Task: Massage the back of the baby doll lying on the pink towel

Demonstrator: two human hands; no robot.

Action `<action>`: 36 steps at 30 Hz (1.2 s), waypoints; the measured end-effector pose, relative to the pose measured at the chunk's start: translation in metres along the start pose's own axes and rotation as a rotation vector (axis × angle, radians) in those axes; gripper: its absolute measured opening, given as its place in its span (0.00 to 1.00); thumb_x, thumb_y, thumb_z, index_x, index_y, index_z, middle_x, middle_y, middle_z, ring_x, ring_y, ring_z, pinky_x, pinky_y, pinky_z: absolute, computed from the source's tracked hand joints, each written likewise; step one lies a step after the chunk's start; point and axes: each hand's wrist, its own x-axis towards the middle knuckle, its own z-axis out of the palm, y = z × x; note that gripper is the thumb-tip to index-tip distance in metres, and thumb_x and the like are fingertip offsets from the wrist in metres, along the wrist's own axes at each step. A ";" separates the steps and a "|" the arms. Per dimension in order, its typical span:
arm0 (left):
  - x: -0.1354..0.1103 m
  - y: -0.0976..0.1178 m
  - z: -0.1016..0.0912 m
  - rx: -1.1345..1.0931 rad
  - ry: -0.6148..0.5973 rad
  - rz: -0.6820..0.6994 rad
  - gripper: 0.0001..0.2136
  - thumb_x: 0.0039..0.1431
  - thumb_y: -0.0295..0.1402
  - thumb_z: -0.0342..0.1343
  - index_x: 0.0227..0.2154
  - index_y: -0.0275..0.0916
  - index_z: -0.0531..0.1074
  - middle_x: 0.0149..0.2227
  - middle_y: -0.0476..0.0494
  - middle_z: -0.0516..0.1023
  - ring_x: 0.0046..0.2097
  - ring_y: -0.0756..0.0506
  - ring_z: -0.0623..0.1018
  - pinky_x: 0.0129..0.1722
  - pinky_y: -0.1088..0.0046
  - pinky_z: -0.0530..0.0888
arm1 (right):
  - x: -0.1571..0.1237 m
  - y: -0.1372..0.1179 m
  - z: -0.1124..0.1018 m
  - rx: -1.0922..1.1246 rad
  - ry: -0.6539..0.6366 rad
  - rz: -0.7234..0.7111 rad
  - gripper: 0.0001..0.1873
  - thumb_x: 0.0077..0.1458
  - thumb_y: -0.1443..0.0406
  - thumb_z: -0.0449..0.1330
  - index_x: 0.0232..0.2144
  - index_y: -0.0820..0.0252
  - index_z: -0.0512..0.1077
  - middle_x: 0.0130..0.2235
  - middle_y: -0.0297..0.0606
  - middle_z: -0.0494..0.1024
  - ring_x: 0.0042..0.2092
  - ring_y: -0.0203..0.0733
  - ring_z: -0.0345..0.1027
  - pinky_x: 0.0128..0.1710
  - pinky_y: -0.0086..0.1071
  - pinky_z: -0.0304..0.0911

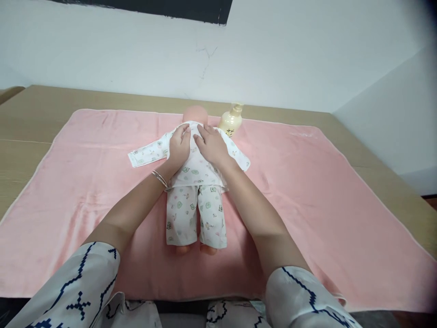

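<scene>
Fingers (206, 132): laid out fairly straight, slightly parted on the right, gripping nothing; from the head view I see them resting on the shirt (194, 171).
Left hand (180, 146): flat on one side of the doll's upper body, a bracelet (160, 179) at the wrist.
Right hand (214, 146): flat on the other side, mirroring its partner, probably to keep the contact even.
Doll (196, 179): stretched beneath both hands, head farthest from the person; no face shows, so it likely lies face down.
Sleeves (148, 153): spread sideways, which seems to leave the trunk free for the palms.
Bottle (231, 121): near the head, seemingly within reach yet off the working area.
Blanket (293, 205): spread over the table (34, 111), presumably as padding.
</scene>
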 end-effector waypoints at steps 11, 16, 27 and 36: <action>-0.002 0.000 0.003 0.404 -0.064 0.175 0.12 0.63 0.32 0.47 0.46 0.39 0.72 0.54 0.40 0.75 0.64 0.41 0.66 0.70 0.53 0.52 | 0.005 0.006 0.008 0.074 -0.005 -0.149 0.24 0.68 0.63 0.41 0.62 0.61 0.62 0.67 0.41 0.58 0.68 0.48 0.48 0.68 0.49 0.46; -0.002 0.002 0.003 0.484 -0.006 0.114 0.14 0.59 0.29 0.50 0.47 0.34 0.73 0.53 0.36 0.74 0.58 0.39 0.70 0.63 0.59 0.65 | -0.001 -0.001 0.006 -0.019 0.099 0.026 0.24 0.68 0.62 0.44 0.60 0.67 0.65 0.62 0.51 0.65 0.64 0.52 0.57 0.64 0.45 0.54; 0.004 0.000 0.004 0.605 -0.228 0.083 0.20 0.66 0.34 0.43 0.56 0.34 0.66 0.61 0.32 0.67 0.64 0.34 0.64 0.67 0.45 0.54 | 0.005 0.015 0.005 -0.015 0.001 -0.115 0.26 0.67 0.62 0.45 0.63 0.68 0.60 0.66 0.50 0.59 0.67 0.51 0.51 0.68 0.47 0.46; 0.005 0.009 0.001 0.482 -0.236 0.076 0.18 0.60 0.27 0.44 0.48 0.34 0.73 0.55 0.35 0.74 0.59 0.38 0.71 0.64 0.54 0.65 | -0.020 -0.031 0.000 -0.215 0.023 0.036 0.26 0.67 0.67 0.40 0.60 0.80 0.61 0.61 0.65 0.64 0.64 0.61 0.56 0.62 0.51 0.55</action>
